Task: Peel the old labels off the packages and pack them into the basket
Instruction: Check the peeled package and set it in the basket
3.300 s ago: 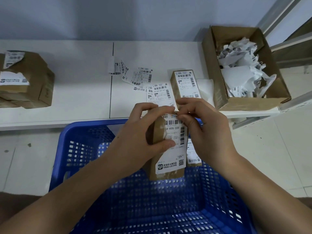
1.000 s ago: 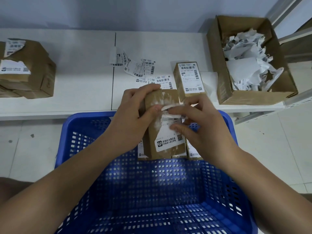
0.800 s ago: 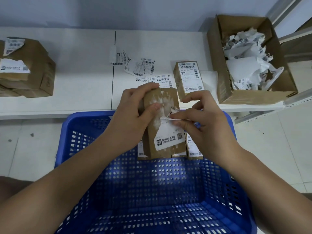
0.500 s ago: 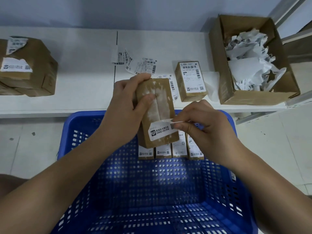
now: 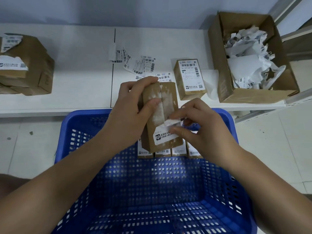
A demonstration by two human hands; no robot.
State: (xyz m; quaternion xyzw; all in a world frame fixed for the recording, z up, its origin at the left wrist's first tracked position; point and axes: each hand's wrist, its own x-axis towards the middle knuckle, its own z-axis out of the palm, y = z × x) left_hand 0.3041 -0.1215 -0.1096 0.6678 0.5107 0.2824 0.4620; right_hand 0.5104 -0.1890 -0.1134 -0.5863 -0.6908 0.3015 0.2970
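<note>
Above the basket's point(image 5: 81, 125) far rim, the left hand point(image 5: 130, 112) grips a brown package point(image 5: 162, 115) (upright, slightly tilted); the right hand point(image 5: 199, 130) pinches its half-peeled label point(image 5: 166, 135).

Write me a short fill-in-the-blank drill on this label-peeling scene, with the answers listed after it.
1. The left hand grips the brown cardboard package above the ____ plastic basket.
2. The right hand pinches the white ____ half peeled off that package.
3. The open cardboard box on the white shelf holds crumpled ____.

Answers: blue; label; labels
</note>
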